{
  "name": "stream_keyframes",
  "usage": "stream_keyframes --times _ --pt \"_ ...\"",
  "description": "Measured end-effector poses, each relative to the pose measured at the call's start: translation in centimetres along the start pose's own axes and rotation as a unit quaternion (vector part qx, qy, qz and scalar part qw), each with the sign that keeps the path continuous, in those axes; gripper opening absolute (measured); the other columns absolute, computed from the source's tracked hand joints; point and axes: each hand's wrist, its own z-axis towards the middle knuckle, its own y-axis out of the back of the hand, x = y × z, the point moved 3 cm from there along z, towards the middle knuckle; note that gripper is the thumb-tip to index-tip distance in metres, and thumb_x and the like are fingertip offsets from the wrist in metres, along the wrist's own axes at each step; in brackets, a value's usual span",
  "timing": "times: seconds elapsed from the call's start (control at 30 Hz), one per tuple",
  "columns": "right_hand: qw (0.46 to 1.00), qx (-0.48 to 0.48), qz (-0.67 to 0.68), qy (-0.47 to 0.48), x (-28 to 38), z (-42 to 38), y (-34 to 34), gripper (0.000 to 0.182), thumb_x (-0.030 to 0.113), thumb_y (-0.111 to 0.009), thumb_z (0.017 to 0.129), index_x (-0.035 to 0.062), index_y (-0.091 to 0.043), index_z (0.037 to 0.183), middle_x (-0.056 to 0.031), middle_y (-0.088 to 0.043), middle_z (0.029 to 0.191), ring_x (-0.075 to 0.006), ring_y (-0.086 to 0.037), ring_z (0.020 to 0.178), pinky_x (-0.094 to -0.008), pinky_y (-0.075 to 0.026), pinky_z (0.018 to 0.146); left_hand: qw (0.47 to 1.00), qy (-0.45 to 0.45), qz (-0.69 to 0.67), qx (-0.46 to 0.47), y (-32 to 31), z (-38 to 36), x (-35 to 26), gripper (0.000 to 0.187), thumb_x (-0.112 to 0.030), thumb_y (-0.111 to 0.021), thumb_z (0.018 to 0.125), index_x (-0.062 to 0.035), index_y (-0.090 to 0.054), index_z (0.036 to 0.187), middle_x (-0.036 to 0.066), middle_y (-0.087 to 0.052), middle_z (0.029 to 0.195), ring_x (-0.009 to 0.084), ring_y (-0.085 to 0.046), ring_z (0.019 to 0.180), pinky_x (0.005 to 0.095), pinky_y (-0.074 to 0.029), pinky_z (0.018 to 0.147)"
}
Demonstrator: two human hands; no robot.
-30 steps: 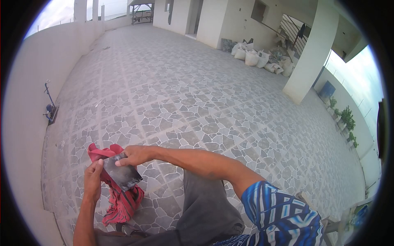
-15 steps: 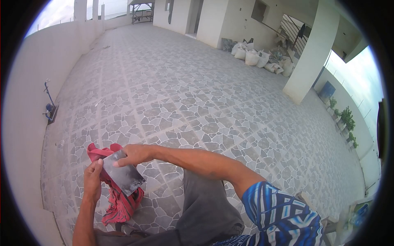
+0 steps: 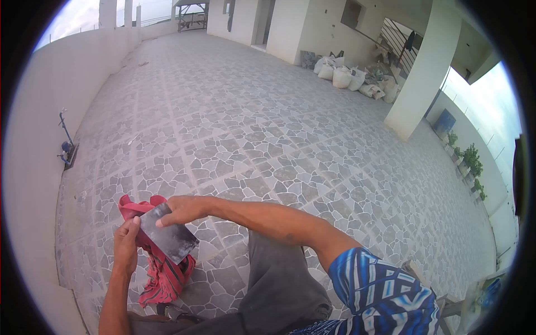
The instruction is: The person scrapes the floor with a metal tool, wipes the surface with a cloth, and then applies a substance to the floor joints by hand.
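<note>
A dark grey, flat rectangular sheet (image 3: 170, 237) with a whitish, cloudy surface is held at the lower left. My left hand (image 3: 126, 237) pinches its left corner between thumb and fingers. My right hand (image 3: 183, 211) grips its upper edge, the thumb on top and the other fingers hidden behind. Beneath and behind the sheet hangs a red cloth (image 3: 167, 279) with dark stripes. Its upper folds show above the sheet; whether a hand also holds the cloth is hidden.
Stone-patterned tiles (image 3: 245, 151) cover the floor. A white wall (image 3: 33, 145) runs along the left, with a blue pipe fitting (image 3: 67, 146) beside it. White sacks (image 3: 341, 77) lie near a pillar (image 3: 424, 72). Potted plants (image 3: 472, 162) line the right wall.
The sheet has tilted slightly in my hands and its surface catches the light differently. Both hands keep nearly the same place.
</note>
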Motion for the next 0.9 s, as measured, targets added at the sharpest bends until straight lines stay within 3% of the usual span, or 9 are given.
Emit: stream_keyframes --times 0.23,0.33,0.43,0.53,0.73,0.9 --pt "1.000 -0.015 -0.023 0.002 0.2 -0.4 1.0 0.045 0.041 -0.064 0.095 0.0003 -0.070 0.115 -0.0069 -0.072 0.101 -0.0146 -0.062 0.094 -0.0324 -0.047 0.088 1.000 -0.008 0.007 0.008 0.1 0.0 0.0 0.032 -0.033 -0.056 0.105 -0.0054 -0.072 0.102 -0.005 -0.065 0.080 0.0033 -0.055 0.067 0.0229 -0.042 0.059" --pt "0.997 -0.065 -0.046 0.016 0.5 -0.7 1.9 0.045 0.042 -0.064 0.095 -0.0014 -0.070 0.106 -0.0071 -0.070 0.094 -0.0158 -0.061 0.088 -0.0341 -0.048 0.084 1.000 -0.008 0.015 -0.018 0.4 0.0 0.2 0.033 -0.034 -0.057 0.105 -0.0040 -0.071 0.102 -0.004 -0.065 0.080 0.0042 -0.057 0.068 0.0226 -0.044 0.061" --pt "0.990 -0.074 -0.098 -0.075 0.1 -0.7 3.8 0.043 0.040 -0.063 0.095 -0.0019 -0.070 0.096 -0.0064 -0.067 0.085 -0.0163 -0.058 0.082 -0.0365 -0.047 0.078 0.999 0.004 0.027 -0.032 0.3 -0.3 -0.3 0.034 -0.035 -0.058 0.104 -0.0030 -0.071 0.103 -0.003 -0.065 0.080 0.0050 -0.058 0.067 0.0223 -0.044 0.061" --pt "0.989 -0.132 -0.067 -0.009 -0.9 -0.3 3.9 0.041 0.038 -0.062 0.096 -0.0019 -0.068 0.090 -0.0057 -0.064 0.079 -0.0163 -0.055 0.077 -0.0382 -0.046 0.073 0.999 -0.001 0.030 -0.039 0.7 -0.4 -0.3 0.035 -0.035 -0.058 0.104 -0.0031 -0.071 0.103 -0.002 -0.066 0.080 0.0049 -0.058 0.066 0.0219 -0.044 0.059" --pt "0.986 -0.150 -0.066 -0.015 -1.7 -0.3 4.3 0.040 0.036 -0.062 0.097 -0.0028 -0.070 0.098 -0.0089 -0.068 0.086 -0.0181 -0.060 0.081 -0.0391 -0.048 0.076 0.998 -0.013 0.023 -0.052 1.0 -0.3 -0.1 0.034 -0.035 -0.060 0.103 -0.0039 -0.072 0.103 -0.002 -0.066 0.078 0.0042 -0.058 0.063 0.0217 -0.044 0.056" --pt "0.983 -0.151 -0.101 -0.036 -0.3 -1.1 4.2 0.046 0.039 -0.064 0.095 -0.0068 -0.070 0.093 -0.0133 -0.068 0.080 -0.0206 -0.061 0.077 -0.0399 -0.049 0.072 0.999 -0.014 0.019 -0.049 1.0 -0.3 -0.3 0.033 -0.035 -0.061 0.102 -0.0041 -0.073 0.102 -0.002 -0.066 0.077 0.0048 -0.058 0.062 0.0221 -0.044 0.055"
